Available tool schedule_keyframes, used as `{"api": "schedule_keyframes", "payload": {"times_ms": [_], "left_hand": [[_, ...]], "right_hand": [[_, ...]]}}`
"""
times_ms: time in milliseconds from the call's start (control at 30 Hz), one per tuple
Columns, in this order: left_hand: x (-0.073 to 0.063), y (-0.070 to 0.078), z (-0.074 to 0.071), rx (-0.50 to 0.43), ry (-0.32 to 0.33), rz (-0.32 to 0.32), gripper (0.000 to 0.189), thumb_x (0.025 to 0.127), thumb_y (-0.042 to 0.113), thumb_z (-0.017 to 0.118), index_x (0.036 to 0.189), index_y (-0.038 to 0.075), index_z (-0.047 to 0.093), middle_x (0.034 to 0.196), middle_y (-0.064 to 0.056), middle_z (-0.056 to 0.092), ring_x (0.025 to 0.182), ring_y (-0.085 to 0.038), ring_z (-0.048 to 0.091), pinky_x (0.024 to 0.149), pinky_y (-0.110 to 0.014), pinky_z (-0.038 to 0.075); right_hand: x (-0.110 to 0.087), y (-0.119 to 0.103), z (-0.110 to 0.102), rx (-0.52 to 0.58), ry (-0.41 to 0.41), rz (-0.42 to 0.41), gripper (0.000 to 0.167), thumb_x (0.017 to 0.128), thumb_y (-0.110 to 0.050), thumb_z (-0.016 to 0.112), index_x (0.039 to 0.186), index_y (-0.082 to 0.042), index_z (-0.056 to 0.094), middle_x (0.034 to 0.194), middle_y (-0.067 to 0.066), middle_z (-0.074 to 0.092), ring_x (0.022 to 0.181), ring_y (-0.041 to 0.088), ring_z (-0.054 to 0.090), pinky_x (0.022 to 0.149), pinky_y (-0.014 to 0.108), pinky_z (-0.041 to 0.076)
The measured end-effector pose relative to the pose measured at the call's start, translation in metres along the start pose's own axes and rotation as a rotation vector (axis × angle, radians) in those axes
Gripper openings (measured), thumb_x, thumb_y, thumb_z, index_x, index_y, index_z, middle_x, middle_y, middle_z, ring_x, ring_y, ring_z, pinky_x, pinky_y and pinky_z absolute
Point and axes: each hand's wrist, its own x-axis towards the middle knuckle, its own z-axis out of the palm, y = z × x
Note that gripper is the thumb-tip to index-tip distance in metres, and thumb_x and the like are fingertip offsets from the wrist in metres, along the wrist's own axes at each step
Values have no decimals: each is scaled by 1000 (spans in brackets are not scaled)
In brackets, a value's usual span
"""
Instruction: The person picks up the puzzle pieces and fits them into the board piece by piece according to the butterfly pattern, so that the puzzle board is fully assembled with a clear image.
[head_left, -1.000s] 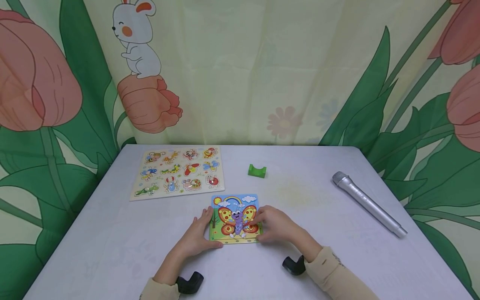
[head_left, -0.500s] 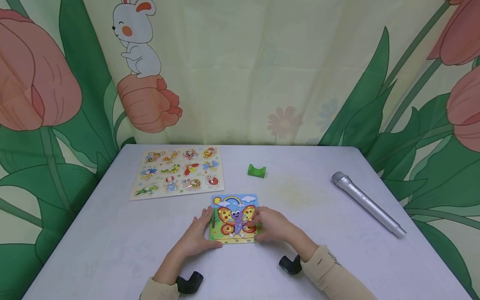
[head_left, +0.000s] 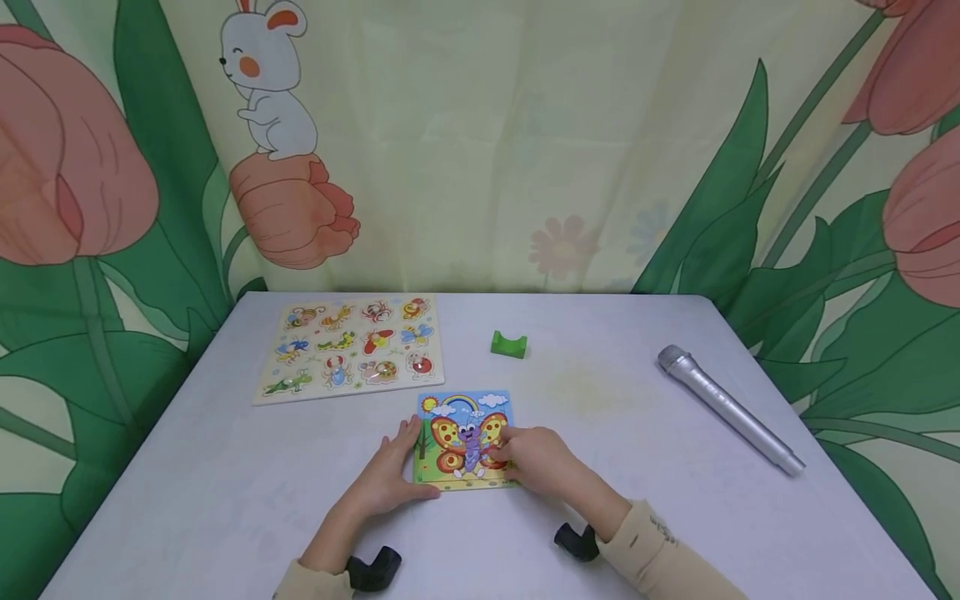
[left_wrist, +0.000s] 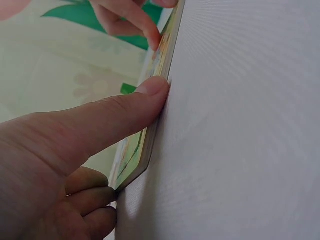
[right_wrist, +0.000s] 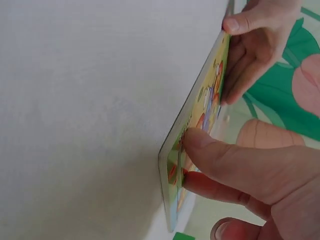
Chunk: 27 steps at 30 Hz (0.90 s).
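Note:
A square butterfly jigsaw puzzle [head_left: 471, 446] lies flat on the table in the head view. My left hand [head_left: 382, 479] spans its near left corner: the thumb lies along the near edge, and the extended fingers touch the left edge. The right hand [head_left: 543, 462] is bent over the puzzle's right side. In the right wrist view its thumb [right_wrist: 200, 142] and index finger [right_wrist: 215, 187] touch the printed surface, slightly apart. Whether a piece is pinched between these two fingertips cannot be made out. The right hand's other fingers are curled, away from the puzzle.
An insect peg puzzle board [head_left: 352, 348] lies at the back left. Behind the butterfly puzzle sits a small green curved block [head_left: 509, 345]. A silver microphone [head_left: 731, 410] lies on the right of the white table [head_left: 195, 500]. A printed curtain [head_left: 465, 142] hangs behind.
The right hand's thumb and fingertips have shifted slightly inward from the puzzle's right edge, and its wrist has turned a little. The left hand keeps its place. The view has shifted slightly.

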Motion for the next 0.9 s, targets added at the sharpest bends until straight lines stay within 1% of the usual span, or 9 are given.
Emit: {"api": "schedule_keyframes", "payload": {"times_ms": [100,167,300,367,500,600,700,800,900], "left_hand": [[0,0,-2,0,1,7,104,63,29,83,144,2,22,149,-15,20,138,-30,11,111,-47,6],[1,0,-3,3,3,11,104,64,29,83,144,1,22,149,-15,20,138,-30,11,111,-47,6],[2,0,-4,1,12,18,104,64,29,83,144,1,23,149,-16,20,138,-30,11,111,-47,7],[3,0,-4,4,14,17,104,63,29,83,144,0,23,149,-16,20,138,-30,11,111,-47,7],[3,-1,-3,5,18,15,104,63,28,83,143,0,23,149,-16,21,138,-30,11,111,-48,7],[3,-2,-4,11,19,20,104,63,28,83,143,0,24,149,-16,21,138,-30,11,111,-47,7],[4,-2,-6,24,18,30,104,63,28,83,143,-1,23,148,-16,21,138,-30,12,111,-47,7],[4,0,-8,30,17,31,104,63,28,83,143,-1,23,149,-16,21,138,-30,12,111,-46,7],[4,2,-9,35,10,32,104,64,28,83,143,-1,23,149,-15,20,138,-29,11,111,-45,6]], "right_hand": [[0,-1,1,-45,4,-8,28,76,-24,74,103,-16,72,78,-9,49,57,7,38,50,18,35],[1,-1,1,-49,10,-15,27,76,-23,74,102,-15,72,78,-8,49,57,8,40,50,18,36],[2,1,-1,-60,20,-34,28,75,-23,75,102,-15,73,87,-5,56,65,8,49,55,19,43],[3,2,0,-72,24,-48,27,75,-23,74,101,-15,73,90,-4,58,67,8,51,56,20,45],[3,2,2,-76,30,-48,26,77,-22,73,103,-16,72,85,-5,54,61,8,45,52,19,41],[1,4,2,-31,22,-43,29,79,-21,71,107,-16,70,86,-6,51,61,7,43,52,18,40],[1,7,1,21,-3,-45,32,80,-20,71,112,-17,68,99,-3,55,72,8,51,60,19,45],[3,12,0,72,-22,-42,35,80,-20,71,114,-18,67,107,-1,55,79,9,53,63,20,46],[3,17,-1,127,-8,-57,36,78,-19,72,114,-17,67,107,-1,56,83,9,52,66,20,46]]}}
